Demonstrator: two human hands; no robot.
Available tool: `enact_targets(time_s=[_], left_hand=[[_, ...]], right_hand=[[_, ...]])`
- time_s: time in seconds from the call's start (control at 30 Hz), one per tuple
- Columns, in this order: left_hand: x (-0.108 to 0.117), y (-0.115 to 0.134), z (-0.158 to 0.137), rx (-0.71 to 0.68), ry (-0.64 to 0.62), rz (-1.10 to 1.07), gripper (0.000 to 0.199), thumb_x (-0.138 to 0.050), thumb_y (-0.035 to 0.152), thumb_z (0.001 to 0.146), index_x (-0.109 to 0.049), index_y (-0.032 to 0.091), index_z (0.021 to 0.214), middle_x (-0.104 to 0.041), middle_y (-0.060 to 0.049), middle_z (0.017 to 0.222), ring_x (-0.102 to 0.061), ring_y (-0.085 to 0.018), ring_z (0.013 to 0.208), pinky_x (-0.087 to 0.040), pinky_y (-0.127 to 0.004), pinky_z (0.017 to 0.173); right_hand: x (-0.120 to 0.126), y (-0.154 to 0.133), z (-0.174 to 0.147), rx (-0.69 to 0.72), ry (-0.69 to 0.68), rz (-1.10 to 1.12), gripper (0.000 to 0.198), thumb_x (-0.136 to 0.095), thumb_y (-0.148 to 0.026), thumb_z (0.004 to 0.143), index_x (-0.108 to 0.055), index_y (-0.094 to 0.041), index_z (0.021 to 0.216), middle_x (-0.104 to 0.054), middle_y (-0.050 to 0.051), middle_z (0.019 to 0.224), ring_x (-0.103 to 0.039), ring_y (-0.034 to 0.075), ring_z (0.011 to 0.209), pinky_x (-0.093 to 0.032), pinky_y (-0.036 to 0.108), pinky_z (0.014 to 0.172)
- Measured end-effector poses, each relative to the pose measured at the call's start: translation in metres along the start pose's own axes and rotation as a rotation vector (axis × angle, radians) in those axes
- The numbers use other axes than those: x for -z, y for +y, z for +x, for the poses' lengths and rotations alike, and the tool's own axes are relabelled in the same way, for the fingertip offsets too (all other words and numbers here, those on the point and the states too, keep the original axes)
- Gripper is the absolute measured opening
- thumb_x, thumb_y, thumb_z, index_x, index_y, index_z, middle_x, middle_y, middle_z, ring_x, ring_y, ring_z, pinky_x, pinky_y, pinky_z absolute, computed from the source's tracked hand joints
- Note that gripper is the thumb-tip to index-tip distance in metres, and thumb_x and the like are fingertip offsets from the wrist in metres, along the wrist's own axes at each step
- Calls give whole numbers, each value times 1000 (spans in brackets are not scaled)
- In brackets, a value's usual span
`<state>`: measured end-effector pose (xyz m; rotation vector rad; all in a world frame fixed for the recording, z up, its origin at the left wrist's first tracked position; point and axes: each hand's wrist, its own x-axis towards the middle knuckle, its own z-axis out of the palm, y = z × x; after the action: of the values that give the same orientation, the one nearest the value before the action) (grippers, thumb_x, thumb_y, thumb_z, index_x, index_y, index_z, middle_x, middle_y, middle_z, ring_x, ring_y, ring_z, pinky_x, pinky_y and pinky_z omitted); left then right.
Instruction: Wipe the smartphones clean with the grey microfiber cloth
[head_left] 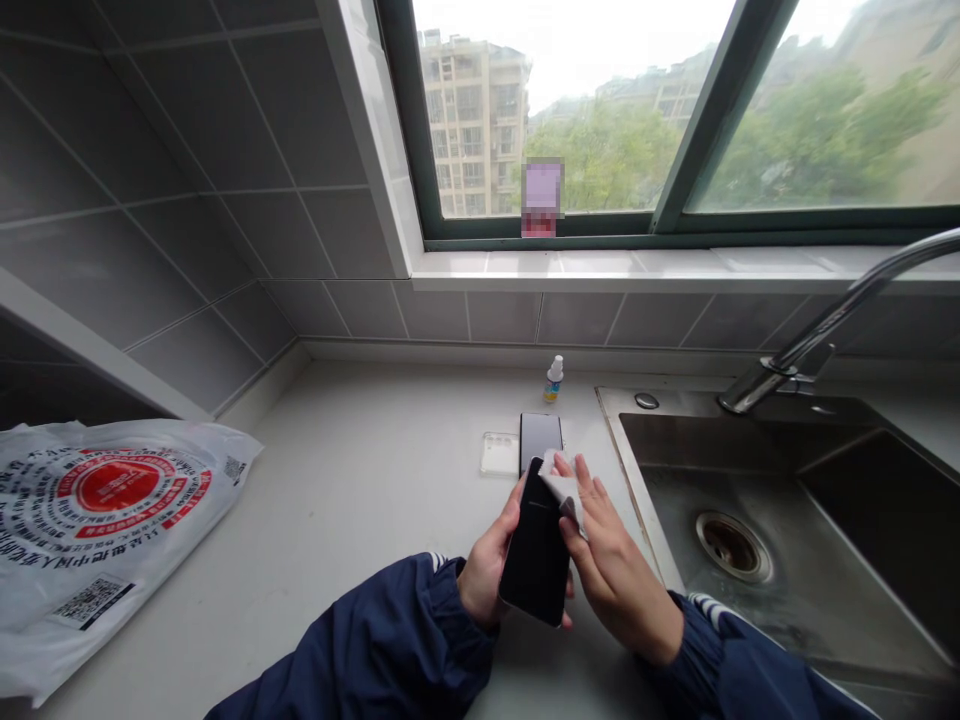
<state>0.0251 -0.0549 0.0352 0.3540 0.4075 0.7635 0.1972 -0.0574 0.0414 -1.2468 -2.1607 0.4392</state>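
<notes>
A black smartphone (534, 560) lies tilted in my left hand (489, 560), whose fingers wrap around it from below and show at its right edge. Against the upper right part of its screen, my right hand (611, 550) presses a white wipe (564, 492), pinched between thumb and fingers. Just beyond, a second phone (540, 436) rests flat on the counter, its lower end hidden by the hands and the held phone. Touching or close to its left side is a clear phone case (498, 454). Behind them stands a small white-capped spray bottle (553, 382).
A steel sink (675, 480) with a chrome faucet (810, 320) is set into the counter (337, 520) at the right. On the left lies a white plastic bag (45, 640) with red and black print. A window with a tiled sill (600, 264) runs along the back.
</notes>
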Motion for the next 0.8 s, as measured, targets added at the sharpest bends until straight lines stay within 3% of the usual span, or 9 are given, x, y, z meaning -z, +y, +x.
enact_targets(time_s=[0.07, 0.13, 0.23, 0.4, 0.47, 0.53, 0.6, 0.67, 0.8], left_hand=[[-1, 0, 1, -92, 51, -48, 58, -35, 46, 98, -13, 46, 151, -64, -11, 126, -73, -29, 80, -59, -43, 60], [-2, 2, 3, -246, 126, -142, 57, -39, 34, 99, -21, 36, 152, -60, -10, 134, -71, -24, 97, -59, -36, 77], [0, 7, 6, -338, 241, -230, 55, -43, 26, 98, -31, 21, 151, -67, -12, 123, -69, -18, 101, -54, -23, 85], [4, 13, 7, -148, 277, -255, 59, -48, 41, 95, -43, 8, 143, -73, -16, 97, -72, -20, 80, -56, -23, 67], [5, 11, 7, -168, 269, -277, 54, -47, 38, 96, -45, 9, 142, -73, -14, 100, -72, -17, 80, -55, -21, 67], [6, 7, 7, -112, 206, -218, 53, -44, 40, 97, -44, 16, 143, -73, -12, 100, -72, -19, 75, -57, -26, 66], [8, 3, 7, 90, 102, -89, 61, -39, 55, 94, -46, 19, 142, -73, -13, 91, -71, -25, 68, -58, -37, 56], [12, 0, 7, 204, 43, -13, 70, -33, 66, 91, -50, 17, 138, -71, -13, 80, -70, -29, 66, -57, -42, 50], [14, -2, 8, 211, 11, -17, 70, -33, 66, 91, -55, 14, 133, -72, -15, 84, -70, -30, 68, -57, -43, 51]], right_hand=[[-1, -7, -3, 82, -51, -77, 57, -30, -21, 103, -12, -22, 157, -17, 6, 162, -2, 29, 150, -16, 60, 119], [0, -15, -4, 172, -125, -136, 59, -32, -18, 101, -13, -18, 157, -17, 7, 162, -2, 31, 150, -15, 61, 119], [4, -26, -5, 293, -241, -190, 62, -37, -15, 98, -17, -15, 156, -17, 6, 162, -1, 33, 150, -13, 61, 119], [7, -29, -3, 410, -302, -202, 65, -45, -16, 93, -25, -18, 154, -19, 0, 161, -2, 33, 150, -11, 60, 120], [7, -22, -2, 377, -264, -221, 65, -44, -17, 93, -24, -19, 155, -21, 0, 161, -2, 33, 150, -13, 60, 120], [6, -13, 1, 312, -204, -254, 64, -42, -17, 94, -21, -17, 155, -20, 2, 161, -1, 34, 149, -15, 61, 119], [5, -2, 3, 240, -142, -293, 62, -38, -18, 97, -20, -17, 156, -19, 4, 161, 0, 34, 149, -17, 62, 118], [5, 6, 5, 188, -95, -312, 60, -35, -18, 99, -18, -18, 156, -19, 4, 161, 1, 33, 150, -17, 63, 117], [5, 4, 6, 168, -87, -298, 59, -34, -19, 100, -17, -16, 156, -17, 6, 162, 0, 32, 150, -19, 60, 118]])
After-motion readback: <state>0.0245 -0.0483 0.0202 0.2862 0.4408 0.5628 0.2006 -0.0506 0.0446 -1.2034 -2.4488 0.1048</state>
